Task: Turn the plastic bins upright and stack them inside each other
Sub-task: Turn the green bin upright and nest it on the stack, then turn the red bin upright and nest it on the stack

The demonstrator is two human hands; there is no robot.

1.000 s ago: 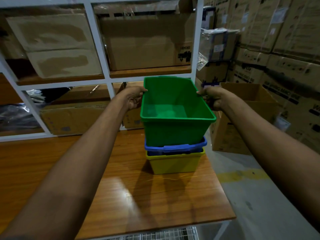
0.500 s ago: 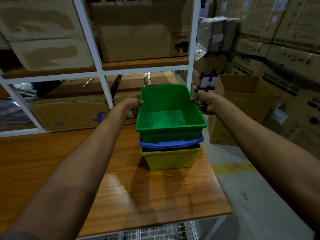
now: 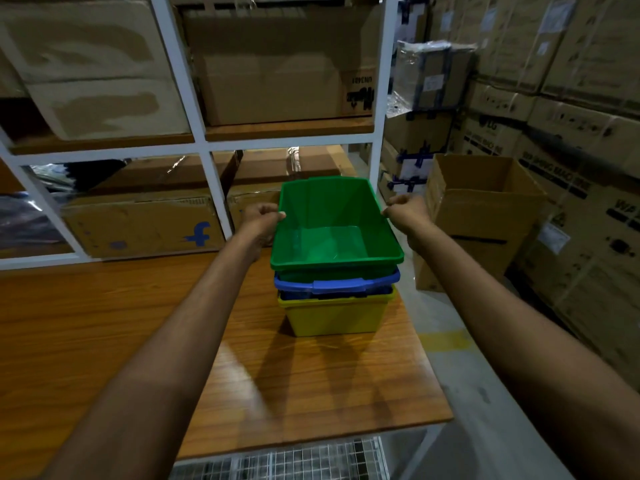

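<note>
Left grip (image 3: 261, 216): fingers curled, pinching the left rim of the green bin (image 3: 332, 237) about midway along that side.
Right grip (image 3: 403, 211): fingers curled against the right rim of the same bin and touching its edge; through the blur I cannot tell whether they close on the rim.
Green bin: upright, mouth up, inner floor in view, nested in the blue bin (image 3: 337, 284), its rim just above the blue rim.
Blue bin: upright, nested in the yellow bin (image 3: 336, 315); only its rim band shows.
Yellow bin: bottom of the stack, upright, standing on the tabletop (image 3: 104, 323) near its right edge.
Tabletop: wood grain, with both forearms reaching across it toward the stack.
Shelf (image 3: 207, 143): white frame behind the tabletop, holding cardboard boxes, among them a box with a blue "f" mark (image 3: 145, 223).
Open carton (image 3: 481, 209): on the floor to the right of the tabletop, just beside the wall of stacked cartons.
</note>
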